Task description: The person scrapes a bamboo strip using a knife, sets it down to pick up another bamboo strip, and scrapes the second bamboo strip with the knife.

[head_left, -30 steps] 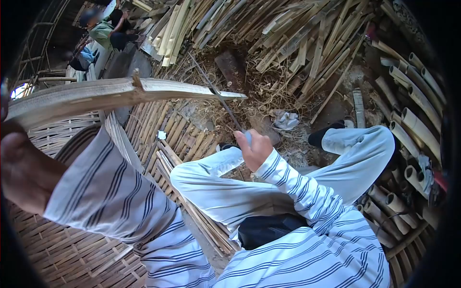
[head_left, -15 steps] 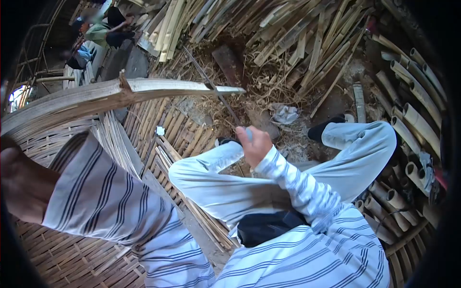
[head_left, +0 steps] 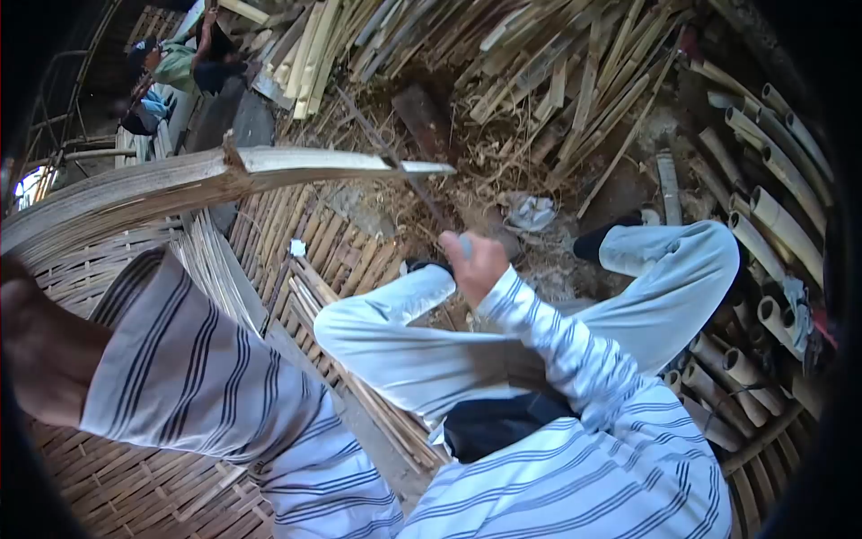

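My right hand is closed round the handle of a long knife, at the middle of the view. The thin dark blade points up and to the left and crosses the far end of a split bamboo piece. This pale piece has a raised node and reaches from the left edge towards the middle. At the left edge, my left hand is only partly in view under the near end of the bamboo, and its fingers are hidden.
Split bamboo strips lie piled at the top. Cut bamboo tubes are stacked at the right. Woven bamboo matting covers the lower left. Shavings and a crumpled white bag lie beyond my legs. Another person sits at the upper left.
The bamboo piece has shifted slightly left, and the knife still crosses it near its far end. The other person's arm has risen.
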`<act>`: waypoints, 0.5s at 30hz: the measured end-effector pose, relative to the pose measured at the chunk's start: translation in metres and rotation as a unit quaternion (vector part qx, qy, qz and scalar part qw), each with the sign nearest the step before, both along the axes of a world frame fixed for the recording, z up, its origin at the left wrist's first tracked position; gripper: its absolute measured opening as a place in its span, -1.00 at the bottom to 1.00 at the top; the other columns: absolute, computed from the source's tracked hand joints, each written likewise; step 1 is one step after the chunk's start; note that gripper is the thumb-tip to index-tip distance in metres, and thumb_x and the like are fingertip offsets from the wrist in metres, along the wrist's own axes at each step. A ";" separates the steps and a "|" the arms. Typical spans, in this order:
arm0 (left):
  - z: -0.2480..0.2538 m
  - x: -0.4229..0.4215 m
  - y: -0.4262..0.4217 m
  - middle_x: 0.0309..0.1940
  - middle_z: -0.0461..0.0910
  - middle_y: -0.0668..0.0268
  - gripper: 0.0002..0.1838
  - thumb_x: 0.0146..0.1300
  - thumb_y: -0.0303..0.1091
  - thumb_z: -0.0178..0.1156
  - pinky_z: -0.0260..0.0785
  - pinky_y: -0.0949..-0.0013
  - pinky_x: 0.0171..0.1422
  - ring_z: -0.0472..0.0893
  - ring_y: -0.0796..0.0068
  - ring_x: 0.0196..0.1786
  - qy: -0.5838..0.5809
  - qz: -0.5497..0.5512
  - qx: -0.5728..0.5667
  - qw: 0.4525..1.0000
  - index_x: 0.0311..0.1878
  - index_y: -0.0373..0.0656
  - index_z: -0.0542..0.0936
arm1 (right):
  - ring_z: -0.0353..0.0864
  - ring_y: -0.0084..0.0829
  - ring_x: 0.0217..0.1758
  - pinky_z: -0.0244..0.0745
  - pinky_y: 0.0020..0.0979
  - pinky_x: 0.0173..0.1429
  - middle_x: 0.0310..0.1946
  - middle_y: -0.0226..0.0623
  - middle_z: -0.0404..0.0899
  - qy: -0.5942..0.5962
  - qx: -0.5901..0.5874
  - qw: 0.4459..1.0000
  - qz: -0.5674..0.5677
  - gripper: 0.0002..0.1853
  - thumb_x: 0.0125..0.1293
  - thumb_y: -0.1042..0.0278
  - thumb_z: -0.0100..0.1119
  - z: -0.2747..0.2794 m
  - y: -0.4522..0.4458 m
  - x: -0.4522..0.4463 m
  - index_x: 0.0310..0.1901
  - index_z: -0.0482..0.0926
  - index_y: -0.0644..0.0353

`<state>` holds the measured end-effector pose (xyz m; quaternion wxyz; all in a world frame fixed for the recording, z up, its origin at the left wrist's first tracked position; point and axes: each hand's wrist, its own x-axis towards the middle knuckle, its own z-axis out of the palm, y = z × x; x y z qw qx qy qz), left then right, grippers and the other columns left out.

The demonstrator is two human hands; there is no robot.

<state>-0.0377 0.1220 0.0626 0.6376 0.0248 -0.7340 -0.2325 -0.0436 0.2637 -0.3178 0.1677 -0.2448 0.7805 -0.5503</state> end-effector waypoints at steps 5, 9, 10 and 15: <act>0.000 -0.008 0.015 -0.65 0.27 0.49 -0.75 0.33 -0.14 -0.31 0.20 0.52 -0.51 0.22 0.69 -0.64 0.014 0.004 0.020 1.000 -0.46 0.07 0.23 | 0.54 0.01 -0.56 0.40 -0.16 -0.48 -0.68 0.01 0.47 -0.013 -0.081 0.996 0.028 -0.53 0.37 -0.03 -0.04 0.090 -0.009 0.000 -0.39 0.44 0.31; -0.007 -0.008 0.008 -0.67 0.28 0.48 -0.76 0.31 -0.18 -0.33 0.22 0.52 -0.52 0.24 0.69 -0.65 -0.016 0.007 -0.012 1.000 -0.46 0.07 0.25 | 0.54 -0.15 -0.67 0.41 -0.24 -0.53 -0.74 -0.10 0.45 -0.063 -0.146 0.984 0.075 -0.54 0.35 -0.03 0.01 0.145 -0.015 -0.009 -0.43 0.42 0.30; -0.001 -0.008 0.002 -0.67 0.29 0.48 -0.76 0.31 -0.18 -0.33 0.22 0.52 -0.52 0.25 0.69 -0.65 -0.030 0.006 -0.008 0.999 -0.46 0.07 0.26 | 0.53 -0.16 -0.68 0.40 -0.24 -0.54 -0.74 -0.10 0.44 -0.075 -0.146 0.984 0.064 -0.55 0.35 -0.02 0.01 0.134 -0.014 -0.006 -0.43 0.42 0.30; -0.022 -0.008 0.020 -0.64 0.33 0.46 -0.72 0.33 -0.12 -0.33 0.23 0.53 -0.53 0.27 0.69 -0.64 0.005 0.077 -0.036 0.996 -0.47 0.09 0.28 | 0.53 0.06 -0.48 0.38 -0.15 -0.42 -0.59 0.08 0.49 -0.084 0.008 0.996 -0.009 -0.56 0.35 0.05 0.01 -0.019 0.017 0.020 -0.47 0.47 0.34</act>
